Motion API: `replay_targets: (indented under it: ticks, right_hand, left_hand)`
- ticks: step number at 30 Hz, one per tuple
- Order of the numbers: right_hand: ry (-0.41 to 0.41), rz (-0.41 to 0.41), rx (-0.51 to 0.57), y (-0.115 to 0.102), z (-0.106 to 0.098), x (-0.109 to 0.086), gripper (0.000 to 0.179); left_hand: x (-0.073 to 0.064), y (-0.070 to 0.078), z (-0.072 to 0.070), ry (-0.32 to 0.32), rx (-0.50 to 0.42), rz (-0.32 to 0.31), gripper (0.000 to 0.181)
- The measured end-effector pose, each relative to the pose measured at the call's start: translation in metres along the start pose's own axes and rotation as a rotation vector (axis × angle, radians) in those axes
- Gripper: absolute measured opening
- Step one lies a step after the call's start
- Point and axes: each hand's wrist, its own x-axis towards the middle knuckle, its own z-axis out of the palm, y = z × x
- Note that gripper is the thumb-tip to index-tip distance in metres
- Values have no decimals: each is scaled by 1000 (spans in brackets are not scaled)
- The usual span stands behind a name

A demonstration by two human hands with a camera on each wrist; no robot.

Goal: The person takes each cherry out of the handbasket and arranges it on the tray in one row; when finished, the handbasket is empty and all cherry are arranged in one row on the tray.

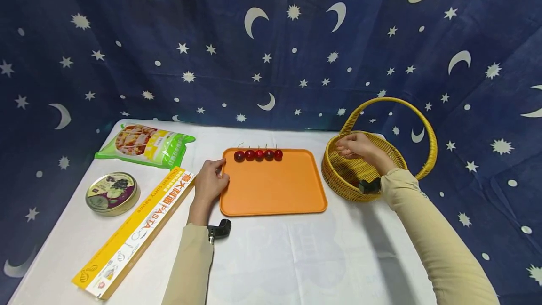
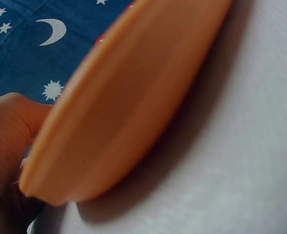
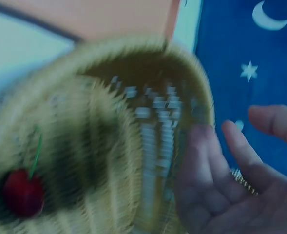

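Note:
At the left side of the orange tray, my left hand pinches the rim, fingers and thumb at the edge. The left wrist view shows the tray's outer wall close up, with my left hand at its rim. Several dark red cherries with stems stand in a row along the tray's far edge. My right hand is over the yellow woven basket, holding nothing. Its fingers are spread in the right wrist view, while a single cherry with a green stem lies inside the basket.
Left of the tray lie a long yellow-and-white pasta box, a round tin and a green food bag. The basket's tall handle arches up at the right. A blue star-patterned cloth hangs behind the white table.

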Motion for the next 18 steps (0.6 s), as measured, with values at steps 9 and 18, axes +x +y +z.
replay_targets:
  ticks: [9, 18]
  right_hand:
    - [-269, 129, -201, 25, -24, -4, 40]
    - [-371, 322, -303, 32, -28, -4, 21]
  left_hand:
    - [0, 0, -2, 0, -15, -8, 52]
    - [1, -1, 0, 10, -21, -5, 51]
